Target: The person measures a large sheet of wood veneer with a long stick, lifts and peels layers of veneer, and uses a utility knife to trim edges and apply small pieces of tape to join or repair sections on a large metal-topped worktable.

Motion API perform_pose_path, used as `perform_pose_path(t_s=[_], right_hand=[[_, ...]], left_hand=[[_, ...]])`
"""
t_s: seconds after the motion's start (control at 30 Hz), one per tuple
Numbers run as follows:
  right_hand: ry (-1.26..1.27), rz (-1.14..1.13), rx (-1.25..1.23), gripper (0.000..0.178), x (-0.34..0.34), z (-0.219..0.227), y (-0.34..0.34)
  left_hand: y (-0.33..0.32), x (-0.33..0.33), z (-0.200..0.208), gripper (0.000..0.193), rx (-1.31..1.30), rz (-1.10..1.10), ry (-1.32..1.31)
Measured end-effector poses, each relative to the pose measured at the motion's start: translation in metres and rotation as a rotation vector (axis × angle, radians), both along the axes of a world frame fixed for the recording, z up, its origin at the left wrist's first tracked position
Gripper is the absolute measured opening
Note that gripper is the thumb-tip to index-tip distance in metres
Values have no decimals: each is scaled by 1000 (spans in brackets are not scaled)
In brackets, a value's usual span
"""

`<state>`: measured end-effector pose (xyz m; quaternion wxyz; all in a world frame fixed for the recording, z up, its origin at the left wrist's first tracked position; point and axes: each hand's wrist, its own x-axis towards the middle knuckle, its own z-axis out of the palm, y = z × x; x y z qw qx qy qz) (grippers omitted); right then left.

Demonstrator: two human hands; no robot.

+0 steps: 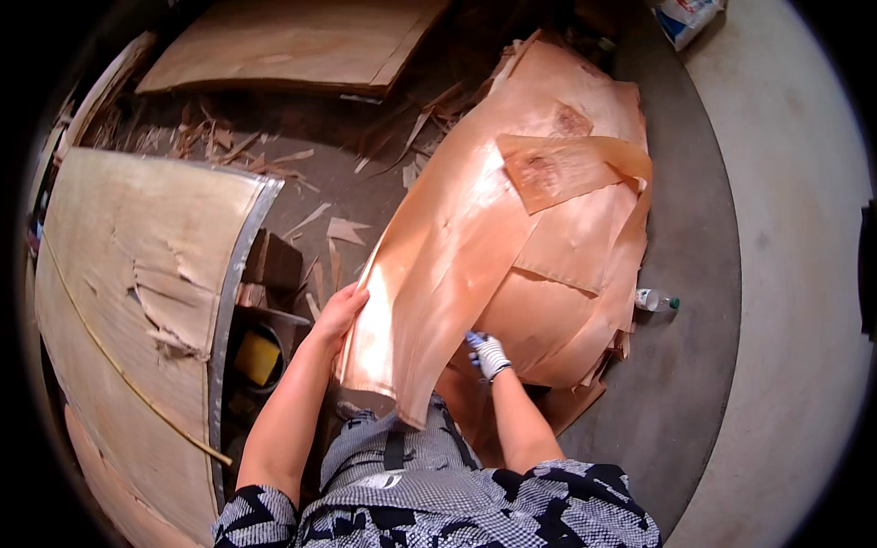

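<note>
A long, thin sheet of orange-tan wood veneer (457,215) lies over a pile of similar sheets and curls up toward me. My left hand (342,309), bare, grips its left edge, the thumb on top and the other fingers hidden beneath. At the sheet's right edge, close to my body, is my right hand (486,354) in a white and blue glove. Its fingers are closed at that edge and partly hidden. A folded flap of veneer (557,172) with a dark knot lies across the pile (539,333) farther off.
On the left stands a stack of pale wood sheets (137,228) with a metal-edged side and a thin yellow strip (119,370). Another board stack (292,46) lies at the back. Veneer scraps (247,155) litter the floor. A plastic bottle (653,300) lies right of the pile.
</note>
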<state>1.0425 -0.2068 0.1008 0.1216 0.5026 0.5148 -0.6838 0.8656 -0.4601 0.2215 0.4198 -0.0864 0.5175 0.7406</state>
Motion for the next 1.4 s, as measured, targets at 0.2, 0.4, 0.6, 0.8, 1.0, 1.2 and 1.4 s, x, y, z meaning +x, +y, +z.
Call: perform_pose_path(t_s=[0.2,0.4,0.6,0.8,1.0,1.2,1.4], right_hand=[[40,-51,-4,20,-26,2,-6],[261,-150,-307,26,-38,13,4],[474,-83,606,23,-46,59,39],[200,121,969,25,-5,149,122],[-59,-87,646,20,37,155,204],[-112,214,1048,29,83,155,252],[130,374,613,29,24,210,163]], left_hand=[[-4,-1,-10,40,164,55,-75],[21,1,31,43,289,125,-203],[11,-9,22,43,162,45,-123],[25,64,-23,52,-30,-92,-139],[114,137,-80,61,-145,-277,276],[141,152,-92,67,-260,-452,56],[138,143,-88,71,-388,-641,443]])
